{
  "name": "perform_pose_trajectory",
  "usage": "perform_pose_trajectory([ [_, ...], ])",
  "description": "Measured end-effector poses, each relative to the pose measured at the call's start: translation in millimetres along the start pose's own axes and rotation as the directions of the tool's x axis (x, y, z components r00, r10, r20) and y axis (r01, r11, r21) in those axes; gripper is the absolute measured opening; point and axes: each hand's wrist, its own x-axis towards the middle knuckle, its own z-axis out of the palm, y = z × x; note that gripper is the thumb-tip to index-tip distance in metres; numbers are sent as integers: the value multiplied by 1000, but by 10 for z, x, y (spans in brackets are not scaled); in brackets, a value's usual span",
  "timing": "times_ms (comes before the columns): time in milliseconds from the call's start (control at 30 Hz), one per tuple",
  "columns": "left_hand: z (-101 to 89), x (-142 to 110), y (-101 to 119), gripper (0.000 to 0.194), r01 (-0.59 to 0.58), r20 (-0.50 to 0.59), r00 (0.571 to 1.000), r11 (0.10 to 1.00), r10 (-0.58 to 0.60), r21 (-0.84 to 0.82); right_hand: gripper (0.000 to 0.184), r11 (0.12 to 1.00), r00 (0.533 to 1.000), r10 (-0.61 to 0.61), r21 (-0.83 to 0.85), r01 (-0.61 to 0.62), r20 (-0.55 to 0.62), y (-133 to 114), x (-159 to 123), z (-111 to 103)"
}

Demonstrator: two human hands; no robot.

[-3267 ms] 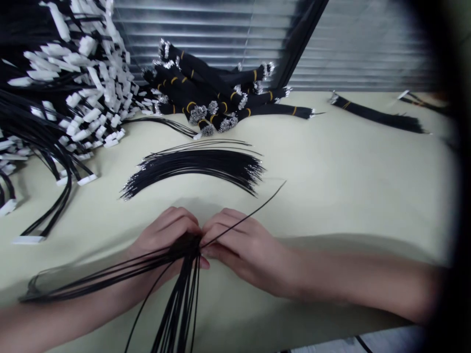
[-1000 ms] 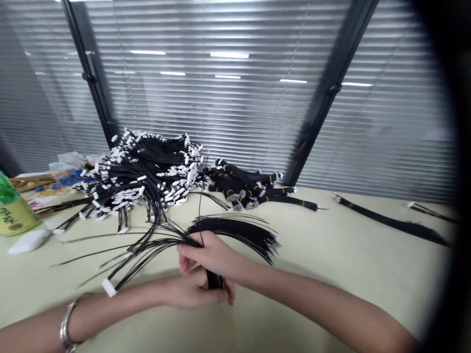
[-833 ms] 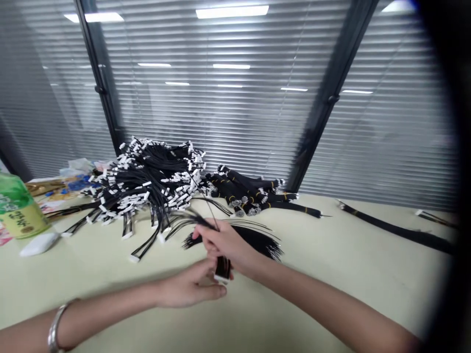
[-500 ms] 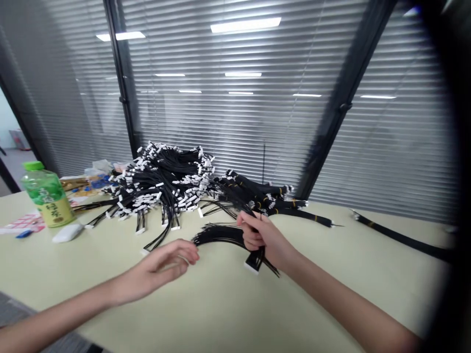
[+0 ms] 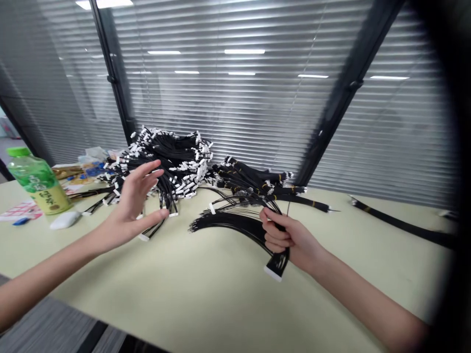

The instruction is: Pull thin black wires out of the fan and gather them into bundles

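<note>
My right hand (image 5: 285,235) is closed round a bunch of black wire harnesses (image 5: 278,262), whose white connector ends stick out below the fist. Past the fingers, thin wires with a white connector (image 5: 212,208) fan out to the left. Beneath them a curved bundle of black wires (image 5: 228,223) lies on the table, its far end hidden by my right hand. My left hand (image 5: 138,201) hovers with fingers spread and nothing in it. It is in front of a large heap of black cables with white connectors (image 5: 172,157).
Several tied cable bundles (image 5: 265,184) are stacked right of the heap. Another bundle (image 5: 401,230) lies at the far right. A green-capped bottle (image 5: 40,184), a white mouse-like object (image 5: 65,220) and a small blue item (image 5: 21,221) stand or lie at the left. Window blinds (image 5: 228,113) rise behind the table (image 5: 206,294).
My left hand has risen away from the curved bundle toward the heap, its fingers opening wider. My right hand has shifted slightly right and down, still holding the harnesses. The view has tilted a little.
</note>
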Motion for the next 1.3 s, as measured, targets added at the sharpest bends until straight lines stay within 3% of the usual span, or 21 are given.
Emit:
perform_pose_trajectory([
  [100,272,64,-30,82,42,66,997,995,-48,93,27,1000,1000,-7,-19,7,3,0,-27,12],
  [167,441,108,-71,69,105,65,991,986,-114,127,26,1000,1000,-3,-27,3,2,3,-44,33],
  [267,650,183,-110,51,185,58,980,977,-191,104,25,1000,1000,4,-21,-4,16,16,-68,67],
  [400,853,250,-122,48,206,110,971,976,-214,73,26,1000,1000,7,-19,-6,29,37,-98,90],
  [600,1012,274,-28,38,183,145,971,980,-192,76,26,1000,1000,16,-4,-16,18,59,-136,75],
  [867,1046,272,61,29,216,161,962,976,-219,36,27,1000,1000,6,16,-6,-4,43,-109,30],
  [1000,1060,316,-66,33,192,82,977,980,-196,55,27,996,996,-91,2,91,19,-44,-77,-228],
  [1133,1136,486,-157,35,134,0,991,985,-134,106,27,982,982,-183,-50,181,-45,-151,-92,-698],
  [1300,1363,850,-225,38,-4,105,994,992,-9,128,26,970,955,-245,-43,241,-168,-220,-230,-1314],
])
